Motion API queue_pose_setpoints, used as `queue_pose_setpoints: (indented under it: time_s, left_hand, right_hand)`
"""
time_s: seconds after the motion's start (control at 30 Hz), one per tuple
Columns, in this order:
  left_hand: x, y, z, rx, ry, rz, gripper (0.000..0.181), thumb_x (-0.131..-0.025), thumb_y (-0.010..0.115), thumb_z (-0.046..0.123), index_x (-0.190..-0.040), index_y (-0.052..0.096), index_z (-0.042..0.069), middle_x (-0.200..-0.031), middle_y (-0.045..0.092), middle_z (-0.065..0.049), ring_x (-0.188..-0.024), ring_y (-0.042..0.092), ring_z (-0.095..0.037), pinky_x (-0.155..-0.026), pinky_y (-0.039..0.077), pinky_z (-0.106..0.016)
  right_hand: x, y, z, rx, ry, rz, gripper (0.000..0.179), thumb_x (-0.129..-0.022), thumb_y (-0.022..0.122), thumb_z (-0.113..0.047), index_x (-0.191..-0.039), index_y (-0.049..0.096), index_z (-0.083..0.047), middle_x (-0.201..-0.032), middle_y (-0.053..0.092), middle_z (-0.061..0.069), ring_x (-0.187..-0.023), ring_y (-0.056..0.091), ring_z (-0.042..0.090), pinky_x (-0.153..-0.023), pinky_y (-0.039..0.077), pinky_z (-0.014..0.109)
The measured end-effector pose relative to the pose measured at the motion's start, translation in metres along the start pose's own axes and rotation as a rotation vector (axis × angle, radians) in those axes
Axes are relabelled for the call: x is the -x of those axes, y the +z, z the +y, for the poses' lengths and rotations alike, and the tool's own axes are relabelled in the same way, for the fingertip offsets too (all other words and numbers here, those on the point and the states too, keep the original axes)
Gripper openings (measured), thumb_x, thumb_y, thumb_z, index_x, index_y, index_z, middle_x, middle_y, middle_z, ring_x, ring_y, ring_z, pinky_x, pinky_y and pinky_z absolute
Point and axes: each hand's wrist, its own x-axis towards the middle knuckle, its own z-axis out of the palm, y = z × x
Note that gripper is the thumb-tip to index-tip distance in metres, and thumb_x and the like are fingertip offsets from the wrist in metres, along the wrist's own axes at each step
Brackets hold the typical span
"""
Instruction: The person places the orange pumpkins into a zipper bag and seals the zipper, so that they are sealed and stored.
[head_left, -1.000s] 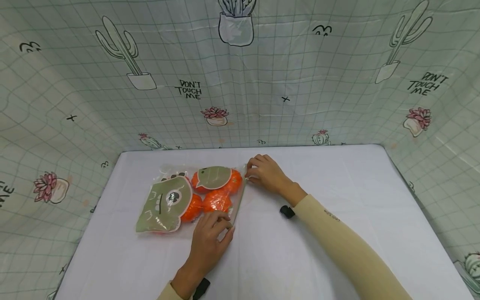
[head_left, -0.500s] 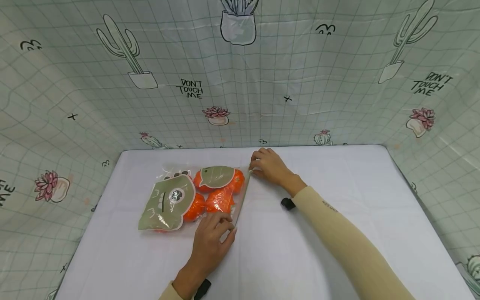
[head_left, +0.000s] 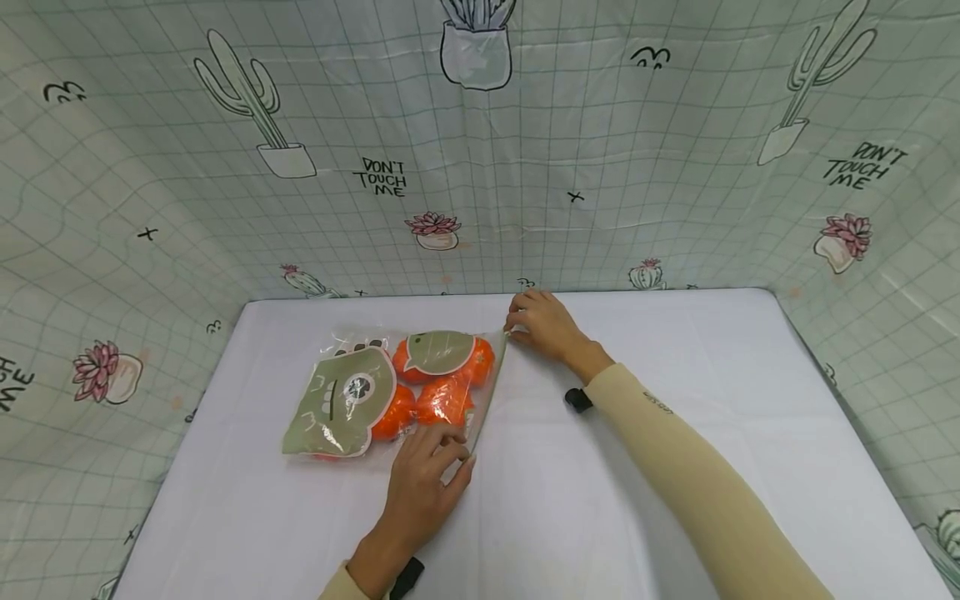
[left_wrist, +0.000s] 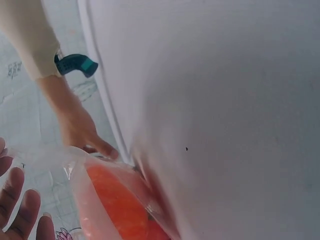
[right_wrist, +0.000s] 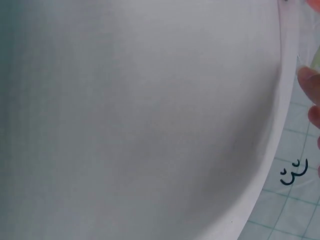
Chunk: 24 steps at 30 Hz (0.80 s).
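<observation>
A clear plastic bag (head_left: pixel 341 408) printed with a green dinosaur lies on the white table, with several round orange things that look like tangerines (head_left: pixel 442 400) inside. My left hand (head_left: pixel 425 483) pinches the near end of the bag's right edge. In the left wrist view the bag (left_wrist: pixel 77 200) rises beside the left hand's fingers (left_wrist: pixel 22 210), and the orange contents show through it. At the far end of that same edge my right hand (head_left: pixel 547 323) pinches the corner between thumb and fingers. Only fingertips of the right hand (right_wrist: pixel 311 95) enter the right wrist view.
The table (head_left: pixel 645 333) is covered in white cloth, and its far edge lies just beyond the right hand. A grid-patterned curtain (head_left: pixel 540 150) with cactus drawings hangs behind and at both sides. Dark wrist straps (head_left: pixel 577 400) show at both wrists.
My right hand has moved slightly away and to the right along with the bag's far corner. The bag has shifted a little right. My left hand stays nearly in place.
</observation>
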Motion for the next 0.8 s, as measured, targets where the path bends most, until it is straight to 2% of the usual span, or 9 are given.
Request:
queue_pose_setpoints:
  time_s: [0.2,0.37,0.5,0.63,0.8]
  left_hand:
    - [-0.002,0.0,-0.002,0.018,-0.057,-0.041,0.019,-0.081,0.091,0.009,-0.084,0.073,0.015,-0.099,0.063,0.002,-0.094,0.061,-0.014,-0.087,0.058,-0.038]
    - [-0.002,0.001,-0.004,0.007,-0.057,-0.085,0.021,-0.081,0.091,0.01,-0.084,0.071,0.016,-0.1,0.063,0.003,-0.095,0.061,-0.014,-0.087,0.058,-0.037]
    - [-0.002,0.001,-0.006,0.006,-0.073,-0.137,0.023,-0.081,0.091,0.014,-0.085,0.069,0.018,-0.1,0.063,0.005,-0.095,0.061,-0.013,-0.086,0.057,-0.035]
    - [-0.001,-0.001,-0.006,0.011,-0.098,-0.182,0.025,-0.08,0.093,0.019,-0.085,0.068,0.021,-0.101,0.062,0.007,-0.095,0.059,-0.011,-0.086,0.057,-0.035]
    - [0.001,-0.007,-0.008,-0.027,-0.087,-0.224,0.028,-0.08,0.094,0.028,-0.087,0.067,0.022,-0.103,0.062,0.008,-0.096,0.058,-0.01,-0.085,0.056,-0.033]
  right_hand:
    - [0.001,0.0,-0.001,-0.001,0.049,-0.031,0.011,-0.091,0.084,-0.014,-0.101,0.082,-0.01,-0.114,0.069,0.009,-0.113,0.058,0.03,-0.103,0.047,0.047]
    - [0.006,0.0,-0.003,-0.017,0.086,-0.045,0.017,-0.091,0.082,-0.01,-0.109,0.081,-0.01,-0.113,0.07,0.009,-0.111,0.059,0.031,-0.101,0.049,0.047]
    - [0.014,-0.001,-0.004,-0.009,0.097,-0.052,0.029,-0.09,0.083,-0.01,-0.118,0.077,-0.009,-0.115,0.069,0.01,-0.111,0.06,0.032,-0.099,0.05,0.047]
    - [0.025,-0.003,-0.007,0.013,0.1,-0.077,0.041,-0.089,0.085,-0.012,-0.128,0.072,-0.008,-0.123,0.067,0.012,-0.118,0.06,0.034,-0.102,0.05,0.048]
    - [0.043,-0.007,-0.008,0.046,0.075,-0.101,0.049,-0.091,0.084,-0.016,-0.135,0.067,-0.006,-0.132,0.064,0.016,-0.126,0.058,0.036,-0.108,0.047,0.05]
